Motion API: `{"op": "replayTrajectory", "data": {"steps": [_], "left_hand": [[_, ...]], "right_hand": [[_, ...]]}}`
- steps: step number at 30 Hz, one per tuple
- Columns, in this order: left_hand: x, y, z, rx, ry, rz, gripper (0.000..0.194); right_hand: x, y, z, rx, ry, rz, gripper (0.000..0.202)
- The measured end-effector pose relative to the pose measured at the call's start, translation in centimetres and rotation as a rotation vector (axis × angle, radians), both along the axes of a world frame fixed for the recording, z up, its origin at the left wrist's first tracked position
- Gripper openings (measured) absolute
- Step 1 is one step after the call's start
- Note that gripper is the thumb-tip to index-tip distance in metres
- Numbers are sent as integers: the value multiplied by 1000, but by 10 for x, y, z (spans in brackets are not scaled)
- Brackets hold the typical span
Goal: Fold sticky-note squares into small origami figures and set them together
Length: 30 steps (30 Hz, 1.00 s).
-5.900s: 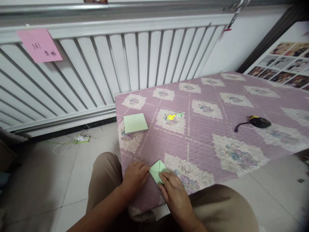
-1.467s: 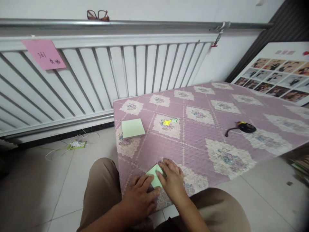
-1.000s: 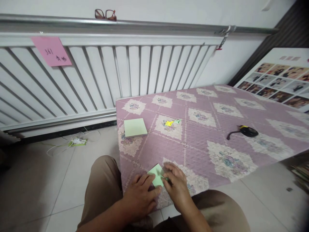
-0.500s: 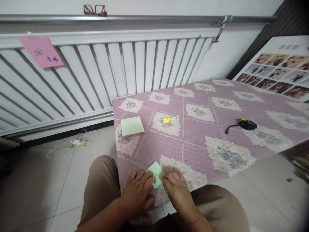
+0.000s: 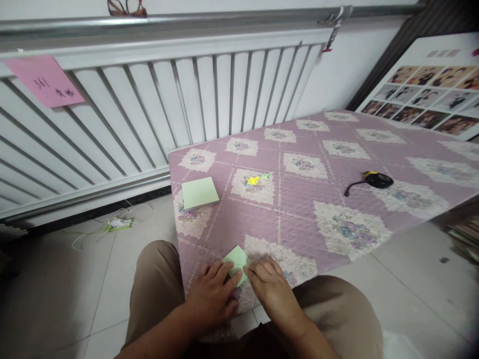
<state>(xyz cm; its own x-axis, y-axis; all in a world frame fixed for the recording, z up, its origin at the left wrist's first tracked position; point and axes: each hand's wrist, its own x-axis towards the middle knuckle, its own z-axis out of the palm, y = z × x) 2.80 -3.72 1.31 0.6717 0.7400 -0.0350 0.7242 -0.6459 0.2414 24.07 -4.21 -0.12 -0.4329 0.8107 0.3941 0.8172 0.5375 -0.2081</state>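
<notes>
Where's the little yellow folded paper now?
In the head view, the yellow folded paper lies on the floral tablecloth, just left of the small green folded piece and beyond the green sheet the right hand touches.

extended forward on bare forearms (image 5: 159, 333), angled inward; held palm-down, partly spread at left hand (image 5: 213, 295); curled inward at right hand (image 5: 271, 288).

The folded paper (image 5: 235, 254) is pale green, as is the pad (image 5: 200, 192); one small figure (image 5: 253, 180) is yellow, a second figure (image 5: 266, 176) light green; the surface (image 5: 295, 212) is mauve with cream diamonds and blue-purple flowers; the note (image 5: 44, 80) is pink, the radiator (image 5: 223, 89) white
</notes>
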Motion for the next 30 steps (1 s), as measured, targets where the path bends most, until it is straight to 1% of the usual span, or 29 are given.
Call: {"op": "replayTrajectory", "data": {"steps": [3, 8, 11, 15, 19, 21, 23, 26, 28, 30], "left_hand": [[0, 0, 2, -15, 7, -6, 57], [-1, 0, -1, -8, 10, -10, 56], [0, 0, -2, 6, 10, -5, 57], [0, 0, -1, 14, 6, -6, 52], [-3, -1, -2, 43, 3, -31, 48], [-5, -2, -3, 64, -2, -41, 48], [-7, -3, -5, 81, -8, -42, 49], [-8, -3, -6, 98, -23, -48, 50], [-8, -3, -7, 107, -34, -56, 50], [-8, -3, -7, 111, -42, -56, 49]], "right_hand": [[1, -1, -3, -12, 33, 2, 24], [-3, -4, 3, 3, 89, -37, 24], [-12, -7, 4, -3, 89, -15, 28], [-16, -11, 1, -70, 14, 23, 37], [-11, -16, 0, -125, -124, 58, 54], [-9, -18, -1, -145, -158, 60, 59], [-6, -21, -4, -143, -169, 44, 60], [2, -25, -10, -94, -164, -17, 58], [10, -25, -13, -54, -142, -70, 54], [16, -22, -13, -41, -90, -133, 45]]}}
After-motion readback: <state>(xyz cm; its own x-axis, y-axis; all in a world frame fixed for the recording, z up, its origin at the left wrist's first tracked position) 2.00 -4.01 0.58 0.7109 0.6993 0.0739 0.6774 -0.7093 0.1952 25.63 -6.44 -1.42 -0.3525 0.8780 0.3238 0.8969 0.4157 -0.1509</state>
